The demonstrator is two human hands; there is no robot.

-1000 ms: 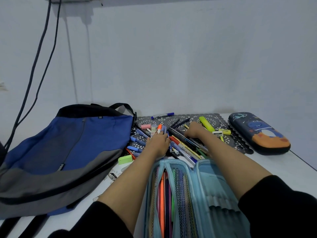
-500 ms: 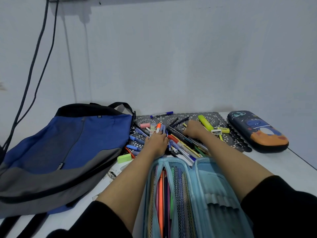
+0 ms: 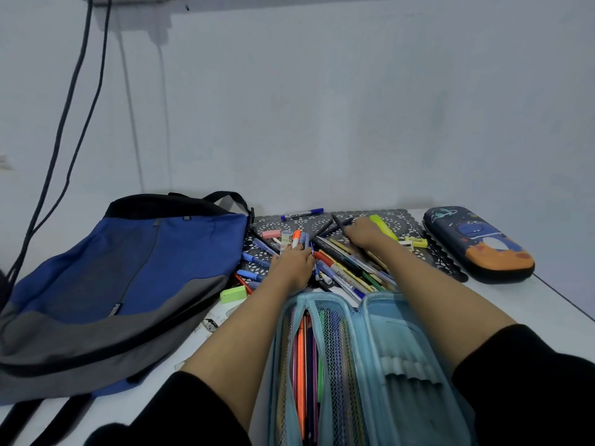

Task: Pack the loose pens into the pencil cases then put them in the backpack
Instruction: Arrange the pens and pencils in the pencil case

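Pen [image 3: 338,224], dark, gripped by curled right hand [image 3: 363,235]

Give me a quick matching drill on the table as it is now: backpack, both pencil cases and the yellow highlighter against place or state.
Things:
1. backpack
2. light blue pencil case
3. dark pencil case
4. yellow highlighter

Places or states:
A. closed, far right of the table
B. on the patterned mat, just past the right hand
C. open, nearest the camera, pens inside
D. lying flat, left of the loose pens

Pairs: 1-D, 2-C, 3-A, 4-B.
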